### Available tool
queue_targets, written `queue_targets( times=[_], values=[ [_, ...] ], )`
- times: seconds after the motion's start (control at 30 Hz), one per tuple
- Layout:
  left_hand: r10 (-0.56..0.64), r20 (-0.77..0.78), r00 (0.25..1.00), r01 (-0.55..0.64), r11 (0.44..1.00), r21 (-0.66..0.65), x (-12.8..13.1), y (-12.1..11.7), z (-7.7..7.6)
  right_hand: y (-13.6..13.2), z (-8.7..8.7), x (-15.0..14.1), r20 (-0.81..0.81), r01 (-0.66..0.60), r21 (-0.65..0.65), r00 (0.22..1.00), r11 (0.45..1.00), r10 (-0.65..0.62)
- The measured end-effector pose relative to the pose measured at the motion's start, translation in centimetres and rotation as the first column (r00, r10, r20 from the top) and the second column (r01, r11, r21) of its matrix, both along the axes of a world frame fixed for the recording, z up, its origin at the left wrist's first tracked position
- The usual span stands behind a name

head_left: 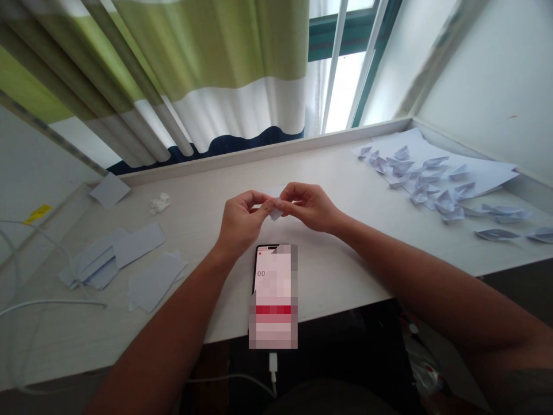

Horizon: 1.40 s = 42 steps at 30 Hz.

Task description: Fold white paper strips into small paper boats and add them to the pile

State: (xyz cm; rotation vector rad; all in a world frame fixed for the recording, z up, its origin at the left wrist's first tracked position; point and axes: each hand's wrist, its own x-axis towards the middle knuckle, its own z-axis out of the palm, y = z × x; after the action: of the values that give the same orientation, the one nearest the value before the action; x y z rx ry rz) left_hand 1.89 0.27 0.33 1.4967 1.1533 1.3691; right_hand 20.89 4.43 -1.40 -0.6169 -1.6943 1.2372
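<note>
Over the middle of the white table (315, 259), my left hand (242, 222) and my right hand (311, 206) meet at a small folded piece of white paper (276, 214). Both hands are closed, pinching it between thumbs and fingers. Its lower corner points down; the fingers hide most of the rest. Just below my hands lies a phone (273, 276), its screen partly blurred out. Many small folded paper boats (425, 178) sit to the right of my right hand, some on white sheets (484, 167).
On the left lie loose paper pieces (153, 279), stacked papers (140, 245), a single square of paper (110, 190) and a crumpled white scrap (159, 203). A white cable (52, 305) loops across the left side. A charging plug (273, 363) hangs below the phone. Curtains (207, 57) hang behind the table.
</note>
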Motion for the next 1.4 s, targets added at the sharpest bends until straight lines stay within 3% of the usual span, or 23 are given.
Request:
queue_targets(
  times=[0.33,0.57,0.8,1.17,1.4],
  values=[
    [-0.053,0.084,0.995,0.057,0.997,-0.049,-0.01,0.23,-0.21,-0.06,0.69,0.54,0.088,0.016,0.164,0.996,0.986,-0.031],
    [-0.003,-0.052,0.999,0.003,1.0,0.01,-0.2,0.0,-0.06,0.34,0.1,0.49,0.083,0.06,0.137,0.994,0.989,-0.072],
    [-0.052,-0.093,0.994,0.056,0.997,0.044,-0.38,-0.19,-0.11,0.0,0.45,0.56,0.07,0.084,0.131,0.993,0.988,-0.094],
    [0.07,0.01,0.998,-0.07,0.998,0.012,-0.35,0.28,0.25,0.7,0.57,0.78,-0.044,0.051,0.055,0.998,0.997,-0.049],
    [0.026,0.0,1.0,-0.026,1.0,0.004,-0.18,-0.1,0.24,0.04,0.44,0.39,-0.009,0.0,0.086,1.0,0.996,0.001]
  ],
)
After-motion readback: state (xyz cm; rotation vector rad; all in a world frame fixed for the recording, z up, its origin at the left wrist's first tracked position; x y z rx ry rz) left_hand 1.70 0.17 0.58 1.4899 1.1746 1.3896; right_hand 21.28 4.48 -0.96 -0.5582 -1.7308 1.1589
